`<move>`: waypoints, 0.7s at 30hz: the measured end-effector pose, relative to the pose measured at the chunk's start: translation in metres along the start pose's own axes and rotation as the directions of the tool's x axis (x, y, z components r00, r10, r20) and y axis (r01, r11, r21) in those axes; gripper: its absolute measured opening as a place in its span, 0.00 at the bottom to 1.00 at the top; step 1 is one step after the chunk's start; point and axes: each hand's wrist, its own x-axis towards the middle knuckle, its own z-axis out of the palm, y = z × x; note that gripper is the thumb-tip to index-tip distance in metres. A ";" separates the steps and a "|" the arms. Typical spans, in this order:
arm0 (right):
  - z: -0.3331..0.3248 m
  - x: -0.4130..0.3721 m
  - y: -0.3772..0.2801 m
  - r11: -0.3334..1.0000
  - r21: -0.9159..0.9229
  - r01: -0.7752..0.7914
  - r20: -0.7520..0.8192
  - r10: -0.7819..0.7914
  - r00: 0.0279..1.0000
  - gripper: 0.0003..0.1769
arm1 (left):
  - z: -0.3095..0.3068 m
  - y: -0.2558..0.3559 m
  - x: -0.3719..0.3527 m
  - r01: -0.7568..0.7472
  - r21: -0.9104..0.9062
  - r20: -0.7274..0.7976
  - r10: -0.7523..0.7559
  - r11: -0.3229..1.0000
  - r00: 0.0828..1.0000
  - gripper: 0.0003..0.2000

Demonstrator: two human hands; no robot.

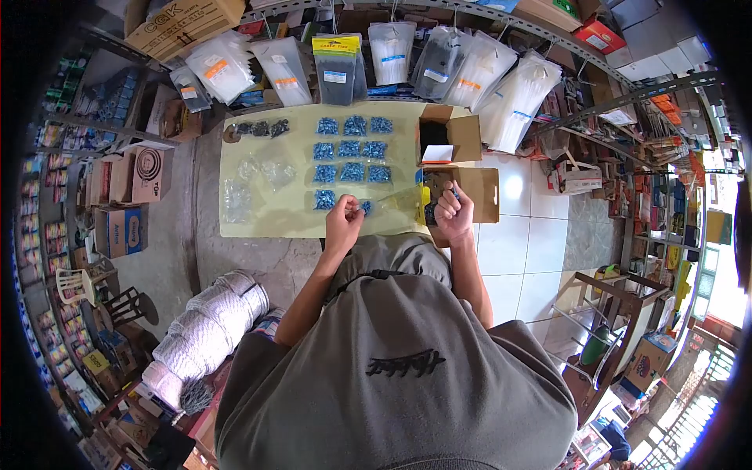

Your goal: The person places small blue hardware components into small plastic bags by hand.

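My left hand (344, 222) is at the table's front edge, its fingertips closed on a small clear bag of blue pieces (366, 207). Raised over the front of an open cardboard box (487, 196), my right hand (453, 213) is closed, with a small dark thing (454, 190) showing at the fingertips, too small to name. Several more bags of blue pieces (351, 149) lie in rows on the pale table (266, 215). Between my hands is a see-through yellowish sheet or bag (403, 204); a yellow-edged dark item (428, 205) is beside the box.
A second open box (464, 139) stands behind the first. Clear empty-looking bags (266, 172) and dark packets (262, 128) lie on the table's left part. Packs of cable ties (338, 70) hang along the back. A rope roll (207, 329) is at left; a wooden-framed stand (607, 313) is at right.
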 end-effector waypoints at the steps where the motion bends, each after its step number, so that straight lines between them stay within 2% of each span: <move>1: 0.000 0.000 -0.001 1.000 -0.002 0.006 -0.026 -0.006 1.000 0.15 | 0.000 -0.001 0.000 0.001 -0.002 0.003 -0.001 1.000 1.000 0.09; 4: 0.001 -0.001 0.000 1.000 0.000 0.006 -0.033 -0.006 0.999 0.13 | 0.000 0.000 -0.001 0.016 -0.002 0.019 -0.016 1.000 1.000 0.10; 9: 0.013 -0.003 0.002 0.999 -0.039 -0.006 -0.049 0.004 0.999 0.17 | 0.000 0.004 -0.001 0.059 -0.006 0.007 -0.059 0.998 0.998 0.12; 11: 0.023 -0.002 0.006 0.996 -0.087 0.036 -0.195 -0.053 0.979 0.19 | 0.000 0.003 0.000 0.078 -0.009 -0.003 -0.078 0.997 0.997 0.12; 12: 0.022 -0.001 0.006 0.996 -0.086 0.035 -0.196 -0.051 0.979 0.19 | 0.001 0.000 0.001 0.073 0.000 -0.015 -0.073 0.997 0.997 0.13; 14: 0.021 0.001 0.005 0.969 -0.247 -0.014 -0.256 -0.051 0.965 0.17 | 0.003 -0.007 0.002 0.068 0.009 -0.027 -0.068 0.998 0.997 0.14; 15: 0.026 0.002 0.006 0.969 -0.248 -0.015 -0.257 -0.050 0.965 0.17 | 0.002 -0.009 0.002 0.061 0.027 -0.029 -0.060 0.998 0.998 0.13; 17: 0.035 0.004 0.009 0.877 -0.460 -0.140 -0.352 -0.035 0.935 0.13 | 0.002 -0.013 0.002 0.055 0.048 -0.034 -0.053 0.997 0.998 0.12; 18: 0.038 0.008 0.011 0.877 -0.459 -0.142 -0.351 -0.032 0.936 0.13 | 0.003 -0.015 0.004 0.069 0.020 -0.021 -0.069 0.997 0.997 0.11; 20: 0.042 0.015 0.019 0.721 -0.604 -0.340 -0.406 0.089 0.909 0.13 | 0.001 -0.019 0.003 0.087 -0.003 -0.013 -0.087 0.996 0.996 0.10; 21: 0.048 0.019 0.028 0.721 -0.602 -0.343 -0.404 0.095 0.910 0.13 | 0.000 -0.015 0.003 0.121 -0.027 -0.001 -0.121 0.992 0.993 0.08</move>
